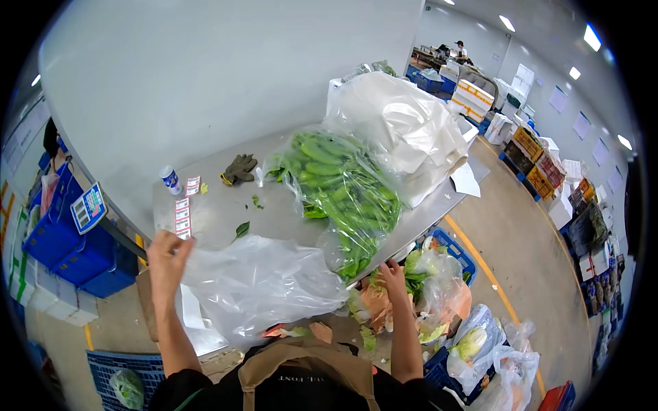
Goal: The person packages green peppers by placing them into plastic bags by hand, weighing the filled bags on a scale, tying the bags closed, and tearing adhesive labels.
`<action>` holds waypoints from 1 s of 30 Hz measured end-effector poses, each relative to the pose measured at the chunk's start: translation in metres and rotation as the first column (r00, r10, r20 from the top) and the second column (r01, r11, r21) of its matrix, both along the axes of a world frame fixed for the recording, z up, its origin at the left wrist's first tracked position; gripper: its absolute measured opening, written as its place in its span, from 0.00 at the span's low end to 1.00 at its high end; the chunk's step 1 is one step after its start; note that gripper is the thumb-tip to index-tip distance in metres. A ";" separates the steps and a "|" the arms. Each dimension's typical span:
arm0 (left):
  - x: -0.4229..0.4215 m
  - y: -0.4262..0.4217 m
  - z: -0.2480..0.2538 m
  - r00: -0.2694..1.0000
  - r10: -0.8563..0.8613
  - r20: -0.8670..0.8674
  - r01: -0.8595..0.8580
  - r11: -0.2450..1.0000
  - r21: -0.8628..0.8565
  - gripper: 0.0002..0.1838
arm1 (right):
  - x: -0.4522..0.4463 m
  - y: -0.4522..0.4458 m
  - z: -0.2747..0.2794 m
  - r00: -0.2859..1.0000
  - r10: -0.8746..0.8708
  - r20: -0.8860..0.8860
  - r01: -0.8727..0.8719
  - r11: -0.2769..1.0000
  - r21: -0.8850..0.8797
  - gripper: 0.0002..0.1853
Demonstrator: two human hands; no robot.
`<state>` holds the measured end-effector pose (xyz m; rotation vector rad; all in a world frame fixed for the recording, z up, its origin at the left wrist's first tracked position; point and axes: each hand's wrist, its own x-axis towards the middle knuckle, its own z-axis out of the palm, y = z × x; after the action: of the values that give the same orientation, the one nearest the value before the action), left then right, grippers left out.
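Observation:
My left hand [169, 258] is at the table's left side with its fingers pinched together. Its fingertips meet both the lower end of a strip of printed labels [182, 218] and the edge of an empty clear plastic bag [264, 284]; which one they grip I cannot make out. The bag lies crumpled along the near edge. My right hand [393, 277] is by the table's right edge, fingers loosely apart, above discarded leaves [373, 301]. Beyond it, a large clear bag of green peppers [329, 168] lies on its side.
A white plastic sack [404, 123] stands at the back of the metal table [216, 161]. A dark glove [239, 169] and a blue-and-white can [170, 179] lie further left. Blue crates [452, 255] with bagged vegetables stand on the floor at right. A person [461, 51] is far off.

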<state>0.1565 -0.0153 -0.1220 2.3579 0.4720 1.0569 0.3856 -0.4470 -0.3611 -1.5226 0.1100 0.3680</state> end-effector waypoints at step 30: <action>0.186 -0.144 -0.223 0.827 -0.091 -0.555 -0.030 0.978 -0.205 0.32 | 0.313 0.129 0.089 0.679 0.356 0.642 0.040 0.855 -0.517 0.11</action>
<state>0.3426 -0.1595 -0.3446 2.4476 0.7107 0.2482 0.6985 -0.3175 -0.2718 -2.1033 -0.6222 -0.1751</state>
